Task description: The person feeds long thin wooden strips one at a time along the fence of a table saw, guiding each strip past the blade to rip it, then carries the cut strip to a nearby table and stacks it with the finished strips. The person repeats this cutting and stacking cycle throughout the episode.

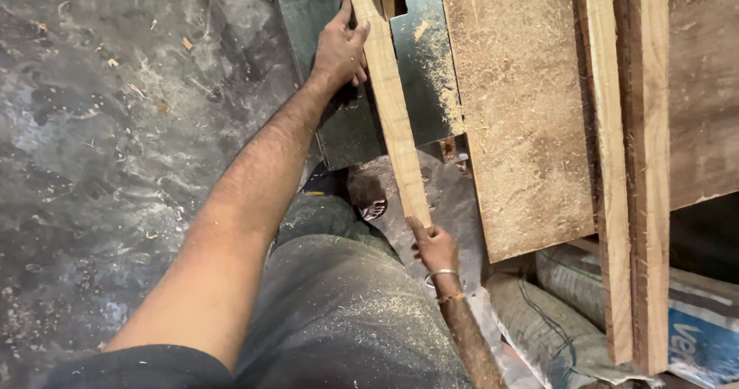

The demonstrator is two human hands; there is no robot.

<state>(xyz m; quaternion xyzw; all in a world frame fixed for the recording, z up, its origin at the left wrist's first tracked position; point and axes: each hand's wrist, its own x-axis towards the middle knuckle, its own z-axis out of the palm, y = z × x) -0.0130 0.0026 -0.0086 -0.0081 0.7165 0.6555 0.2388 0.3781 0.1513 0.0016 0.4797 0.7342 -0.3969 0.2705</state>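
Note:
A long narrow strip of pale wood point(392, 104) runs from the top of the view down to my lap, lying over a dark metal machine table point(350, 131). My left hand point(339, 50) grips the strip's left edge near its far end, fingers curled over it. My right hand point(435, 246) holds the strip's near end, a metal bangle on the wrist. My legs in dusty dark trousers point(346, 304) fill the lower middle, with one sandalled foot point(368, 196) showing under the strip.
A sawdust-covered board point(523, 112) lies right of the strip. Two long wooden battens point(627, 165) stand against it further right. Woven sacks point(616, 312) lie at lower right. Grey floor point(100, 150) with wood chips spreads to the left.

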